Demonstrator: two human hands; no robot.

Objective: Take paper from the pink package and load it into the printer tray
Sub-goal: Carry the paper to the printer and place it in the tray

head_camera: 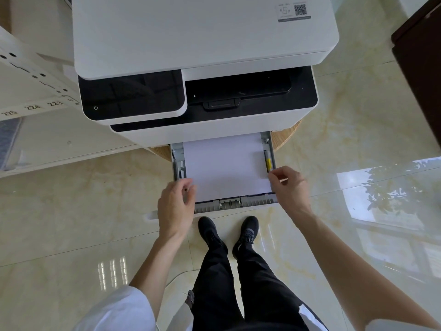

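I see the printer (pixel 202 68) seated on a round wooden stand (pixel 285 137), which rests on the glossy marble floor (pixel 71 211).

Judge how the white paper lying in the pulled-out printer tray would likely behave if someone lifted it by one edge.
The paper looks thin and flat, so it would probably droop, not stay stiff. It seems light. If it is several smooth sheets, they may fan apart; the tray guides beside it help keep it square. Both hands sit at its near corners.

A round wooden table (pixel 287 136), a glossy beige marble floor (pixel 71 211), a white perforated metal shelf (pixel 28 75), a dark brown cabinet (pixel 420 68).
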